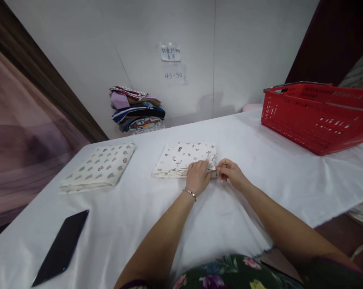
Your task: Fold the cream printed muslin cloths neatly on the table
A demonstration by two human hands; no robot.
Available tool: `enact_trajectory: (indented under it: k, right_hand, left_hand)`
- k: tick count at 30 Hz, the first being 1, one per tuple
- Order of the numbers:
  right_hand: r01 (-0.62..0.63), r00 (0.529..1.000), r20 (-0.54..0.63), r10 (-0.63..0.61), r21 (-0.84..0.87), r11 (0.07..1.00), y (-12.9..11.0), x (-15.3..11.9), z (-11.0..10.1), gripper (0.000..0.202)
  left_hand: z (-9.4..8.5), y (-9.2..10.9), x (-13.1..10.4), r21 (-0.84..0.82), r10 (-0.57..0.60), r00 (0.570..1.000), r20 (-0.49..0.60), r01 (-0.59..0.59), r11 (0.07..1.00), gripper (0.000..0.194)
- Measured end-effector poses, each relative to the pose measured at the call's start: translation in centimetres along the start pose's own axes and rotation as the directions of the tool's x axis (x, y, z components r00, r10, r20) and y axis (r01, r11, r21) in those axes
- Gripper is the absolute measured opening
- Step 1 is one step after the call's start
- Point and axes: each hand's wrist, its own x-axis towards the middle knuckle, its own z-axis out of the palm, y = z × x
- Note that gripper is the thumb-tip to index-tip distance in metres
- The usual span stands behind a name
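A folded white cloth (181, 156) printed with small plants and animals lies on the white-covered table, its stacked layers showing along the front edge. My left hand (197, 176) rests over its front right corner, fingers on top and thumb at the edge, gripping the layers. At the right side of the same cloth, my right hand (232, 173) pinches the edge between thumb and fingertips. The fingertips of both hands are close together there. Further left lies a second folded cloth (101, 166), cream with a mushroom-like print, apart from both hands.
A black phone-like slab (61, 249) lies at the table's front left. On the right stands a red plastic basket (307, 120) with metal handles. A pile of folded fabrics (137, 110) is by the wall, below two paper signs (171, 53). The tablecloth (145, 224) has loose wrinkles.
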Motion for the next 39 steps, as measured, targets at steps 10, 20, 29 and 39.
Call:
enact_trajectory:
  k: [10, 20, 29, 39]
  right_hand:
    - [-0.022, 1.0, -0.018, 0.014, -0.644, 0.765, 1.5, 0.4, -0.9, 0.022]
    - [0.019, 0.997, -0.03, -0.064, -0.759, 0.651, 1.7, 0.7, 0.3, 0.01]
    - [-0.092, 0.995, -0.049, 0.082, -0.284, 0.954, 1.0, 0.1, 0.8, 0.015]
    - [-0.127, 0.992, -0.006, 0.129, 0.133, 0.983, 0.6, 0.0, 1.1, 0.03]
  left_hand:
    - [-0.2, -0.6, 0.3, -0.08, -0.077, 0.997, -0.024, 0.075, 0.994, 0.028]
    - [-0.2, -0.4, 0.3, -0.062, -0.059, 0.998, -0.028, 0.057, 0.996, 0.028]
    - [-0.3, -0.3, 0.1, -0.043, -0.034, 0.999, -0.034, 0.032, 0.999, 0.025]
    - [0.3, 0.2, -0.3, -0.011, -0.036, 0.999, 0.001, 0.036, 0.999, 0.022]
